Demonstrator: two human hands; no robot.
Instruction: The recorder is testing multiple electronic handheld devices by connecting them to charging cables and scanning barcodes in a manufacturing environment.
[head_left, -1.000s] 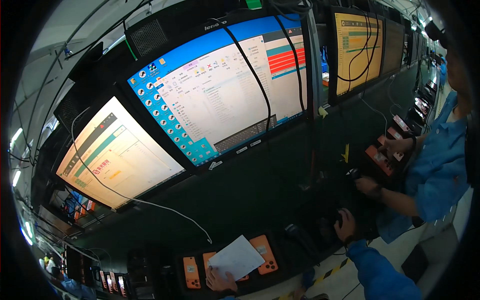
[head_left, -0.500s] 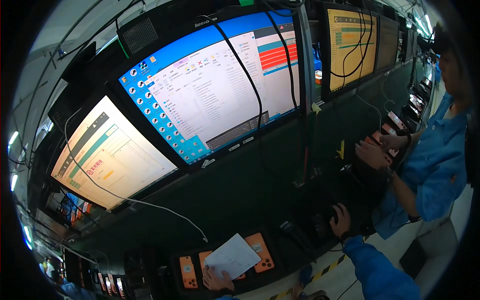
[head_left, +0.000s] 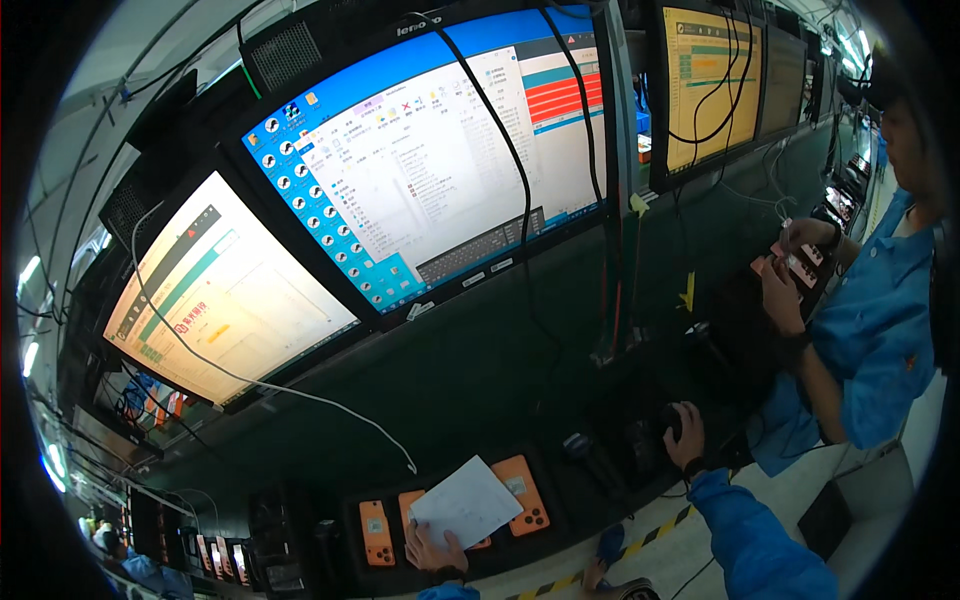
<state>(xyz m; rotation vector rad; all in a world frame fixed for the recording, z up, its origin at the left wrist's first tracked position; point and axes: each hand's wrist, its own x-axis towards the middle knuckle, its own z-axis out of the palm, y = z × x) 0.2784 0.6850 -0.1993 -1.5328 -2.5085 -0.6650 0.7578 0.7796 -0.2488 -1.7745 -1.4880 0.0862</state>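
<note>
At the lower middle, my left hand (head_left: 435,548) is at the lower left corner of a white sheet of paper (head_left: 468,505) and grips it; part of its fingers cannot be made out. Beneath the sheet, an orange phone (head_left: 406,503) is mostly covered. Another orange phone (head_left: 377,533) lies to its left, and a third orange phone (head_left: 522,492) to its right, all with their camera sides up. My right hand (head_left: 686,436) is wrapped over a dark computer mouse (head_left: 671,421) on the dark bench, well to the right of the phones.
A large monitor (head_left: 440,190) with a file window faces me, between a left monitor (head_left: 220,300) and a right monitor (head_left: 710,90). A white cable (head_left: 300,388) hangs over the bench. A dark handheld device (head_left: 590,455) lies near the mouse. At right, a co-worker (head_left: 870,310) handles orange phones.
The co-worker's hands have moved up and apart over the phones. The file list on the large monitor looks different. My hands stay on the sheet and the mouse, and my view has shifted slightly.
</note>
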